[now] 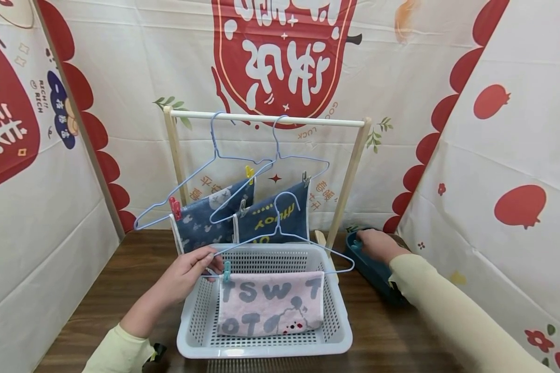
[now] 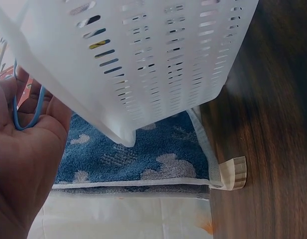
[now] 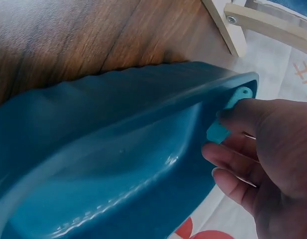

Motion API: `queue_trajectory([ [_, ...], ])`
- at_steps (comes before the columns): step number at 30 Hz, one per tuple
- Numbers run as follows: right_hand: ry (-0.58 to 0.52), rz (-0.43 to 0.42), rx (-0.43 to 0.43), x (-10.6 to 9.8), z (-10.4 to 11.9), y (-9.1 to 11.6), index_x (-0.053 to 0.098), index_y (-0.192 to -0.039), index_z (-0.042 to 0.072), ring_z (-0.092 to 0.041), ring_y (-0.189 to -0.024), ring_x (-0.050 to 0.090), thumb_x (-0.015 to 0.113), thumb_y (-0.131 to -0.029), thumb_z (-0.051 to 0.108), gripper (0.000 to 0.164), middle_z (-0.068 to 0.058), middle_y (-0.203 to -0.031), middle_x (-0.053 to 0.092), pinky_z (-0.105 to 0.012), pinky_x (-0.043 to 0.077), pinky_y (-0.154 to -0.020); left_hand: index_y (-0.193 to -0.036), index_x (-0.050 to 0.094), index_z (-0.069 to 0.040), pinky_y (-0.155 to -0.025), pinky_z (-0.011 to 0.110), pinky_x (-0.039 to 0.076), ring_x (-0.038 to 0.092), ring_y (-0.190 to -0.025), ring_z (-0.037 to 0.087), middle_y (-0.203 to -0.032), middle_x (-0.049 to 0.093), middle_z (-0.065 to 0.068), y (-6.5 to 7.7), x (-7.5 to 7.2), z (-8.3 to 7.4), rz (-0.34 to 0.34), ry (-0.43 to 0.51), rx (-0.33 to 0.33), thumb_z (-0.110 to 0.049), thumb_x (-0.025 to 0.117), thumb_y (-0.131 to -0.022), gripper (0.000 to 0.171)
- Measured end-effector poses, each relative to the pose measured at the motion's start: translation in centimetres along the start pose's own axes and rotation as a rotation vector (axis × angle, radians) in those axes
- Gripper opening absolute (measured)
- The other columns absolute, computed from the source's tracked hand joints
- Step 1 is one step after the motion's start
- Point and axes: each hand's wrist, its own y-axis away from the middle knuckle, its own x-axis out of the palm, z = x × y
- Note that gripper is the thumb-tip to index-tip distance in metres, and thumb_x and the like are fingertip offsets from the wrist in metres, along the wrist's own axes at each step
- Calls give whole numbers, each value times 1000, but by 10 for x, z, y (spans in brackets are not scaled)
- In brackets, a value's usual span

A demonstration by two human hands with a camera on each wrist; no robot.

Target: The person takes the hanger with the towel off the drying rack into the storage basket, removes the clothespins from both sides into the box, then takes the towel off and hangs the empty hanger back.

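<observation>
My left hand grips the left end of a blue wire hanger over the basket. From that hanger hangs a pink towel with grey letters, a teal clothespin at its upper left corner; no pin shows at its right corner. In the left wrist view the hanger's bent end lies inside my curled fingers. My right hand reaches into a dark teal tray on the right. There, thumb and fingers pinch a turquoise clothespin inside the tray's end.
A white perforated basket stands on the wooden table. Behind it a rack carries two more hangers, with blue towels pinned by red, yellow and grey clothespins. Printed cloth walls enclose the table at the back and sides.
</observation>
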Motion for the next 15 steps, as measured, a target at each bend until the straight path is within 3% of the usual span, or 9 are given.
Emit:
queue_trajectory([
  [5, 11, 47, 10, 6, 4, -9, 73, -110, 3, -28, -86, 65, 74, -101, -1, 10, -10, -97, 72, -56, 63, -93, -120, 72, -7, -83, 39, 68, 73, -99, 27, -109, 73, 11, 0, -1, 1, 0, 2, 12, -17, 46, -121, 28],
  [10, 0, 72, 35, 6, 8, -11, 74, -114, 1, -30, -91, 68, 72, -103, -1, 11, -14, -102, 74, -60, 62, -97, -119, 72, -6, -83, 40, 68, 74, -98, 27, -109, 73, 11, -2, -2, 2, -1, 7, 25, -16, 46, -121, 28],
  [15, 2, 78, 25, 10, 6, -12, 74, -111, 1, -29, -87, 66, 70, -104, -2, 8, -12, -97, 72, -59, 62, -95, -122, 71, -4, -83, 39, 68, 74, -100, 28, -110, 74, 13, -2, -2, 2, 11, 7, 53, -12, 46, -120, 26],
])
